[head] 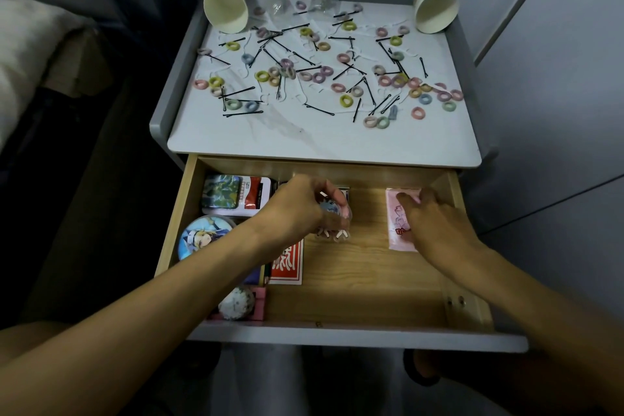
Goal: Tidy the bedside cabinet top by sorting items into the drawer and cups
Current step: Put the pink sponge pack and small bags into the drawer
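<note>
The wooden drawer (364,280) stands pulled out below the white cabinet top (270,138). Inside it, my left hand (297,209) grips a small clear packet with a blue and pink trinket (332,213). My right hand (435,223) rests with straight fingers on a pink flat packet (398,230) at the drawer's right. Several pastel hair ties (347,101), black bobby pins (319,109) and white floss picks are scattered over the cabinet top. One paper cup (225,5) lies at the back left, another paper cup (435,8) at the back right, both with mouths toward me.
The drawer's left side holds tins (221,194), a round badge (202,238), a red card box (287,263) and a white ball in a pink holder (236,304). A bed (33,54) lies to the left, a grey wall panel to the right.
</note>
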